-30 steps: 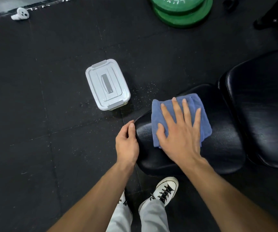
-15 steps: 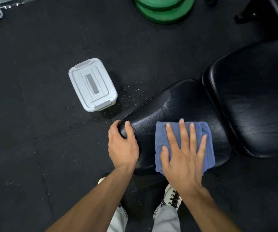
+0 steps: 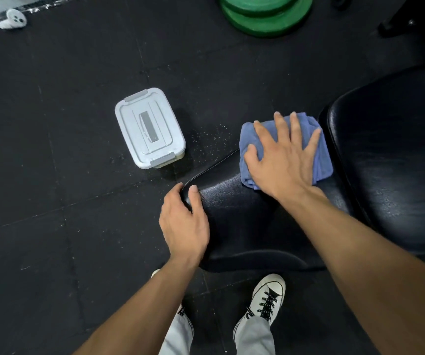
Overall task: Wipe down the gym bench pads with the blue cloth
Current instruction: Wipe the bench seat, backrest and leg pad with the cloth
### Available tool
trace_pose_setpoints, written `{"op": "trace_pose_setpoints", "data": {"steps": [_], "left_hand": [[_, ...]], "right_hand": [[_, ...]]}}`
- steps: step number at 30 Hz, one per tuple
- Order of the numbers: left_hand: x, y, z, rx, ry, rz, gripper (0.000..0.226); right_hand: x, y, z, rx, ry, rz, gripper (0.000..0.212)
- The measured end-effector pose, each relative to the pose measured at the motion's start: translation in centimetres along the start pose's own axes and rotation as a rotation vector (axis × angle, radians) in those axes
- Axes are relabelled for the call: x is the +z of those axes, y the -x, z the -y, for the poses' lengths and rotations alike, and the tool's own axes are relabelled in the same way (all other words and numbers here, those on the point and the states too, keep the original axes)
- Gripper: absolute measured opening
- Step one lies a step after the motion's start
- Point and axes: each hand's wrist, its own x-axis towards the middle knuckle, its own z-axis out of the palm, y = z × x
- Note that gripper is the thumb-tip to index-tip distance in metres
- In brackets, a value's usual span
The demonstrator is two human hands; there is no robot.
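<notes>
The black seat pad [image 3: 244,221] of the gym bench lies in front of me, with the larger black back pad [image 3: 395,160] to its right. A folded blue cloth [image 3: 321,160] sits at the far end of the seat pad. My right hand [image 3: 283,160] presses flat on the cloth with fingers spread. My left hand [image 3: 184,224] holds the near left corner of the seat pad, thumb on top and fingers curled over the edge.
A closed white plastic box [image 3: 150,128] stands on the black rubber floor left of the bench. Green weight plates [image 3: 265,14] lie at the top. A white controller [image 3: 13,19] lies far top left. My white shoes [image 3: 267,301] stand below the seat pad.
My right hand has pushed the cloth from the near edge of the seat pad up to its far end. The left hand has kept its hold on the pad's corner.
</notes>
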Motion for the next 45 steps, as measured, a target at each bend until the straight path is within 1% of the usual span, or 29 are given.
{"op": "trace_pose_setpoints", "data": {"steps": [3, 6, 8, 11, 13, 16, 19, 22, 27, 30, 34, 37, 40, 42, 45], "left_hand": [[0.0, -0.4, -2.0, 0.208, -0.083, -0.02, 0.046], [1.7, -1.6, -5.1, 0.437, -0.112, 0.045, 0.042], [3.4, -2.3, -6.9, 0.532, -0.156, 0.096, 0.039], [5.4, -2.8, -7.9, 0.599, -0.258, 0.175, 0.038], [5.9, -2.8, -7.6, 0.609, -0.34, 0.19, 0.039], [6.0, -2.7, -7.4, 0.608, -0.368, 0.166, 0.04], [6.1, -2.8, -7.4, 0.607, -0.376, 0.158, 0.04], [6.3, -2.7, -7.4, 0.595, -0.377, 0.164, 0.039], [6.4, -2.7, -7.2, 0.594, -0.391, 0.154, 0.038], [6.6, -2.7, -7.2, 0.592, -0.394, 0.155, 0.04], [6.7, -2.8, -7.2, 0.586, -0.394, 0.16, 0.044], [6.7, -2.9, -7.1, 0.588, -0.393, 0.161, 0.047], [6.7, -2.9, -7.1, 0.597, -0.383, 0.181, 0.044], [6.5, -2.9, -7.1, 0.6, -0.369, 0.183, 0.041], [6.6, -2.9, -7.1, 0.597, -0.358, 0.173, 0.037]], "right_hand": [[0.2, 1.4, -0.6, -0.009, -0.007, -0.038, 0.065], [0.3, 3.1, -1.1, 0.023, -0.016, -0.042, 0.067], [0.4, 4.6, -1.6, 0.054, -0.007, -0.041, 0.067], [0.7, 7.7, -2.4, 0.111, 0.002, -0.044, 0.067], [1.2, 11.0, -3.2, 0.158, -0.001, -0.043, 0.068], [2.4, 16.9, -4.3, 0.207, 0.008, -0.053, 0.068], [3.2, 18.7, -4.4, 0.214, 0.013, -0.069, 0.067], [2.7, 16.8, -3.9, 0.244, 0.009, -0.05, 0.066], [1.8, 14.1, -4.2, 0.177, 0.031, -0.022, 0.064], [1.0, 9.9, -3.9, 0.148, 0.037, -0.03, 0.064], [-0.1, 4.2, -3.7, 0.057, 0.053, -0.023, 0.062], [-0.8, -0.5, -3.1, 0.021, 0.048, 0.034, 0.059], [-1.1, -4.5, -2.1, 0.074, -0.021, 0.117, 0.055], [-0.9, -4.8, -2.0, 0.075, -0.029, 0.087, 0.056], [-0.7, -2.8, -3.1, 0.059, -0.049, -0.005, 0.061]]}}
